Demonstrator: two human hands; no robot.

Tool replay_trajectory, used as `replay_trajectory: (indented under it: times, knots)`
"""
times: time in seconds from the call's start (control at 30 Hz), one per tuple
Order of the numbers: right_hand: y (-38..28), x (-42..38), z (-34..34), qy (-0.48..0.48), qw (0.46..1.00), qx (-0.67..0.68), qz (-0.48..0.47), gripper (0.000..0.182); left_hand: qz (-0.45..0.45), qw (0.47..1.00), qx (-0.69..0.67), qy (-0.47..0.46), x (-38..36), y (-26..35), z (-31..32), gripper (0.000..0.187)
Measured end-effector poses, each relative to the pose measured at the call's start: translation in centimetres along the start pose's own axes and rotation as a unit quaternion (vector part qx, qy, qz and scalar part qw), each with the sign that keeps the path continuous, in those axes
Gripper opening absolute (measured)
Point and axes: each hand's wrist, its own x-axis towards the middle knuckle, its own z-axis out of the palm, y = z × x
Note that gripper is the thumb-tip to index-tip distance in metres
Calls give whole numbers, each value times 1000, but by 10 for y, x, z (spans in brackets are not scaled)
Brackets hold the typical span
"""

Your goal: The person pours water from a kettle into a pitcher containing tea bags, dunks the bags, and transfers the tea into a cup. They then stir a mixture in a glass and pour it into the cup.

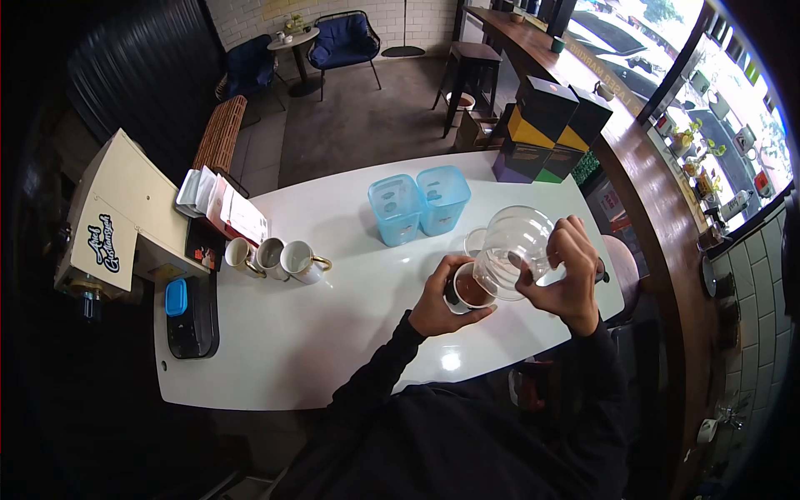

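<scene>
My left hand [443,306] is wrapped round a cup [472,289] with brown contents, its opening facing up. My right hand [568,275] grips a clear glass vessel [517,242] by its right side and holds it tilted at the cup's right rim. Whether liquid runs between them I cannot tell. Behind the glass vessel, a small clear glass piece [476,241] shows in part. Two light blue translucent containers [397,210] [443,200] stand side by side beyond my hands.
Three mugs [302,262] stand at the left beside a holder with papers [242,218]. A cream machine [117,221] and a black tray [193,333] are at the far left. Dark boxes [542,125] stand at the table's far right corner. Chairs [342,42] are beyond.
</scene>
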Motion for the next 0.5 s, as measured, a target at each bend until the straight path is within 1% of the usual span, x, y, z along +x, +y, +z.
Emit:
replay_trajectory:
  times: [0.03, 0.1, 0.2, 0.23, 0.3, 0.33, 0.43, 0.47, 0.5]
  knots:
    - [-1, -3, -2, 14, 998, -2, 62, 41, -2, 1000, -2, -2, 0, 2, 1, 76]
    - [0, -10, -7, 53, 988, 17, 146, 39, -5, 1000, -3, -11, -1, 3, 2, 75]
    - [16, -33, -13, 128, 957, 49, 255, 34, -21, 999, -8, -24, -7, -4, 0, 74]
    - [19, -41, -19, 141, 946, 59, 285, 31, -16, 1000, 6, -14, -9, -8, -2, 73]
    - [19, -54, -34, 166, 919, 120, 336, 26, -11, 1000, 20, -9, -16, -16, -6, 72]
    - [24, -67, -43, 152, 915, 132, 350, 22, -12, 1000, 29, -2, -20, -20, -9, 71]
    - [25, -89, -50, 205, 894, 155, 366, 18, -22, 999, 43, 2, -33, -35, -18, 70]
    - [29, -103, -52, 210, 893, 153, 368, 18, -33, 998, 55, 11, -37, -37, -21, 69]
    - [30, -112, -55, 177, 887, 112, 413, 18, -42, 997, 66, 21, -39, -41, -24, 68]
